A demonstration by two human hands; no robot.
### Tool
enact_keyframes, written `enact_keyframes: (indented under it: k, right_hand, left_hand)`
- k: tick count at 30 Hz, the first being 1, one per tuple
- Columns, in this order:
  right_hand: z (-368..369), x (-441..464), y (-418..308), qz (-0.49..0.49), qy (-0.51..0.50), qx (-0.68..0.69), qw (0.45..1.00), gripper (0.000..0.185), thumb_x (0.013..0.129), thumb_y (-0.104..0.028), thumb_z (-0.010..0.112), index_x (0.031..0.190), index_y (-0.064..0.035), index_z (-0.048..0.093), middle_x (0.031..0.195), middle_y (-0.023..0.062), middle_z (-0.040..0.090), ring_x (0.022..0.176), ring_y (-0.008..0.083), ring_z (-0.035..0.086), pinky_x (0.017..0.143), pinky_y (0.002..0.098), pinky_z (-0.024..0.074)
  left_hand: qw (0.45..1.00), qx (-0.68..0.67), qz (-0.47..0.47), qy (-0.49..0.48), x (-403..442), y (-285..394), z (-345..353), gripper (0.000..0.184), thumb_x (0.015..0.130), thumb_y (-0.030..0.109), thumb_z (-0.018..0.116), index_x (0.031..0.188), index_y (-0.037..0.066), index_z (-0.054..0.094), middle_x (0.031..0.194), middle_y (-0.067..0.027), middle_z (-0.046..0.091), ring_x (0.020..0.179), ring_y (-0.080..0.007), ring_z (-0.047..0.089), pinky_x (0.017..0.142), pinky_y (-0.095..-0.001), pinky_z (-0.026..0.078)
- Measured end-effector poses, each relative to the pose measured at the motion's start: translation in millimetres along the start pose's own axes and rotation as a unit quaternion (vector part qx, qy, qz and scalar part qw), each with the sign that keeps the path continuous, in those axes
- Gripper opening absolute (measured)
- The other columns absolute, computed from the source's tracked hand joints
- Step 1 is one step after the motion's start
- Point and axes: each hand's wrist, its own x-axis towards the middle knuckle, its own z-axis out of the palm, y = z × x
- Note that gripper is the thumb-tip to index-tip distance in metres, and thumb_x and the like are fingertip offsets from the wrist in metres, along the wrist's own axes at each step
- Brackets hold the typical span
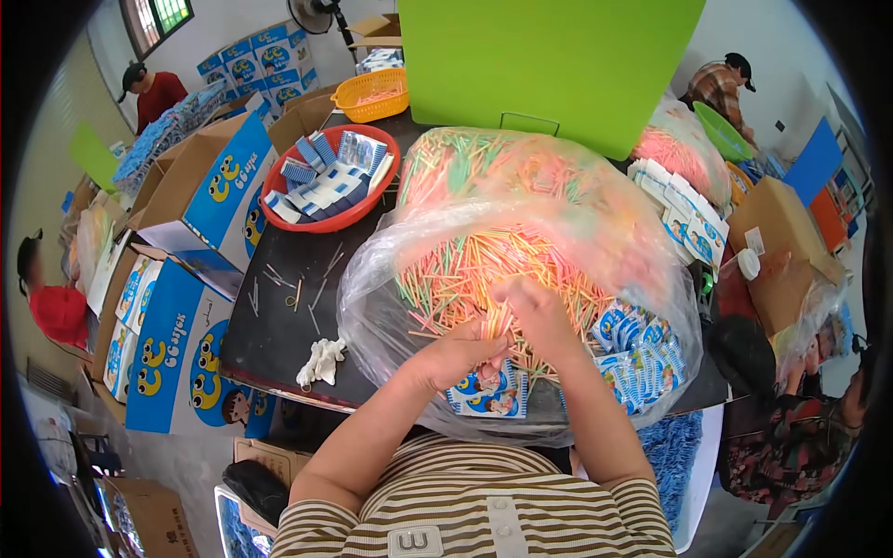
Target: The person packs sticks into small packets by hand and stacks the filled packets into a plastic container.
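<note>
My left hand (pixel 465 356) is closed around a small bundle of thin pastel sticks (pixel 498 324), held upright over an open clear plastic bag (pixel 367 321). My right hand (pixel 535 314) is curled at the bundle's upper end, its fingertips slightly blurred and partly hidden. Around both hands lies a big heap of loose pink, orange, yellow and green sticks (pixel 465 265). A blue-and-white printed packet (pixel 498 395) sits just under my left hand. More such packets (pixel 637 363) are piled in the bag to the right of my right hand.
A red basin (pixel 321 223) of packets and a yellow basket (pixel 372 100) stand back left. A green panel (pixel 549 65) rises behind the bag. A crumpled white cloth (pixel 322 361) and loose sticks lie on the dark table (pixel 270 325). Printed cartons (pixel 177 358) flank it; several people work around.
</note>
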Motion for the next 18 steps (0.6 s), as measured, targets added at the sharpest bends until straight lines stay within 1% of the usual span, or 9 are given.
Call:
enact_keyframes:
  k: [4, 5, 6, 7, 9, 10, 14, 17, 18]
  right_hand:
    - [-19.4, 11.6, 1.9, 0.034, 0.001, 0.072, 0.997, 0.035, 0.087, -0.026, 0.059, 0.110, 0.0011, 0.058, 0.105, 0.0147, 0.060, 0.103, 0.0253, 0.055, 0.092, 0.0341, 0.0400]
    - [-19.9, 5.9, 8.3, -0.099, 0.068, -0.128, 0.984, 0.047, 0.083, -0.032, 0.062, 0.117, 0.0001, 0.053, 0.115, 0.0159, 0.055, 0.109, 0.0287, 0.050, 0.096, 0.0391, 0.0360]
    - [-18.7, -0.6, 12.9, -0.227, 0.129, -0.321, 0.911, 0.061, 0.079, -0.038, 0.066, 0.124, -0.0009, 0.047, 0.124, 0.0171, 0.049, 0.115, 0.0321, 0.045, 0.099, 0.0442, 0.0320]
    - [-16.1, -10.6, -1.8, -0.228, 0.125, -0.322, 0.911, 0.061, 0.079, -0.038, 0.066, 0.124, -0.0009, 0.047, 0.124, 0.0171, 0.049, 0.115, 0.0321, 0.045, 0.099, 0.0442, 0.0320]
    - [-11.0, -36.1, -33.1, -0.257, -0.079, -0.505, 0.820, 0.082, 0.070, -0.048, 0.069, 0.132, -0.0035, 0.038, 0.135, 0.0185, 0.037, 0.122, 0.0352, 0.037, 0.101, 0.0542, 0.0233]
    - [-3.8, -38.5, -20.8, -0.293, -0.057, -0.507, 0.809, 0.086, 0.064, -0.054, 0.068, 0.129, -0.0035, 0.041, 0.132, 0.0188, 0.041, 0.118, 0.0343, 0.041, 0.099, 0.0595, 0.0214]
    - [-6.8, -30.9, -4.7, -0.255, -0.034, -0.497, 0.829, 0.091, 0.060, -0.043, 0.076, 0.132, -0.0030, 0.038, 0.133, 0.0193, 0.041, 0.121, 0.0355, 0.040, 0.100, 0.0610, 0.0225]
    - [-10.7, -33.7, -17.3, -0.232, -0.086, -0.382, 0.891, 0.082, 0.067, -0.036, 0.074, 0.132, -0.0011, 0.038, 0.131, 0.0205, 0.043, 0.116, 0.0354, 0.044, 0.100, 0.0519, 0.0295]
    - [-14.2, -32.6, -20.8, -0.213, -0.063, -0.294, 0.930, 0.075, 0.073, -0.031, 0.071, 0.132, 0.0004, 0.037, 0.128, 0.0207, 0.044, 0.107, 0.0334, 0.048, 0.089, 0.0444, 0.0369]
  left_hand:
    - [1.000, -0.016, -0.009, -0.003, 2.2, -7.8, -4.6, 0.015, 0.093, 0.022, 0.050, 0.088, 0.009, 0.053, 0.072, -0.0018, 0.055, 0.065, -0.0137, 0.055, 0.059, -0.0266, 0.044]
    - [0.997, -0.074, 0.003, 0.001, 3.0, -11.3, -7.2, 0.019, 0.094, 0.026, 0.050, 0.089, 0.008, 0.055, 0.075, -0.0038, 0.059, 0.072, -0.0155, 0.058, 0.064, -0.0290, 0.045]
    - [0.997, -0.077, 0.003, 0.002, 1.7, -10.1, -6.0, 0.019, 0.094, 0.026, 0.050, 0.089, 0.008, 0.055, 0.075, -0.0038, 0.059, 0.072, -0.0155, 0.058, 0.064, -0.0290, 0.045]
    - [0.988, -0.138, 0.043, 0.047, 0.2, -5.9, -3.1, 0.020, 0.093, 0.027, 0.050, 0.094, 0.008, 0.057, 0.080, -0.0040, 0.061, 0.079, -0.0165, 0.059, 0.070, -0.0318, 0.046]
    - [0.967, -0.233, 0.080, 0.059, -2.6, 1.0, 1.6, 0.028, 0.092, 0.029, 0.052, 0.110, 0.008, 0.057, 0.100, -0.0048, 0.063, 0.099, -0.0185, 0.058, 0.088, -0.0396, 0.043]
    - [0.967, -0.235, 0.076, 0.059, -1.7, -4.4, 6.7, 0.028, 0.092, 0.029, 0.052, 0.110, 0.008, 0.057, 0.100, -0.0048, 0.063, 0.099, -0.0185, 0.058, 0.088, -0.0396, 0.043]
    - [0.967, -0.239, 0.060, 0.071, 7.0, -10.7, 27.4, 0.024, 0.094, 0.025, 0.050, 0.108, 0.006, 0.056, 0.099, -0.0068, 0.061, 0.091, -0.0168, 0.058, 0.080, -0.0314, 0.046]
    - [0.988, -0.127, 0.010, 0.093, -0.5, -3.9, 21.3, 0.018, 0.095, 0.021, 0.049, 0.104, 0.006, 0.054, 0.092, -0.0050, 0.059, 0.081, -0.0114, 0.057, 0.068, -0.0236, 0.046]
    - [0.998, -0.008, -0.005, 0.057, -6.2, -0.9, 17.3, 0.015, 0.094, 0.019, 0.048, 0.101, 0.007, 0.053, 0.088, -0.0037, 0.057, 0.076, -0.0089, 0.054, 0.063, -0.0219, 0.044]
